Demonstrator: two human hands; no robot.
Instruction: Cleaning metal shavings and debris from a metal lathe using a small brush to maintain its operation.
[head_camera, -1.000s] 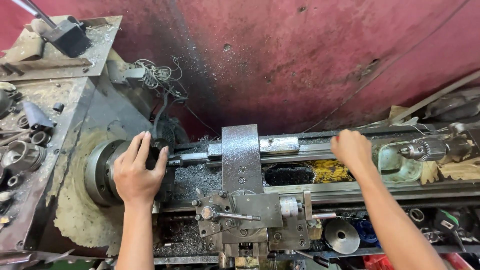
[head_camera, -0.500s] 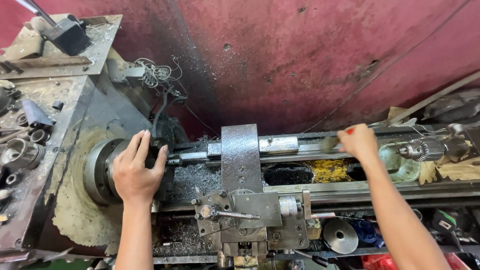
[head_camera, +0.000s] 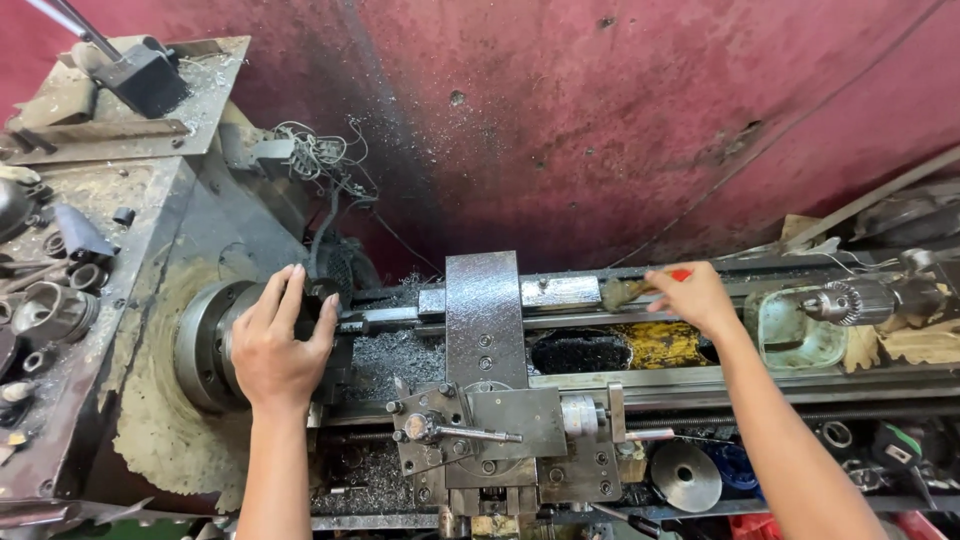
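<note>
My left hand (head_camera: 275, 350) spread open over the lathe chuck (head_camera: 205, 340), my right hand (head_camera: 690, 295) pinching a red-handled brush (head_camera: 630, 290) above the bed, drill chuck (head_camera: 850, 300) at right.

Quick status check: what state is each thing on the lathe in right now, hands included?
Left hand: palm on the chuck, fingers spread.
Right hand: gripping a brush over the bed.
Workpiece: held in chuck.
Carriage: mid-bed, chips around it.
Drill chuck: apart from workpiece.

chuck (head_camera: 205, 345) half hidden, brush (head_camera: 625, 291) handle hidden
</note>
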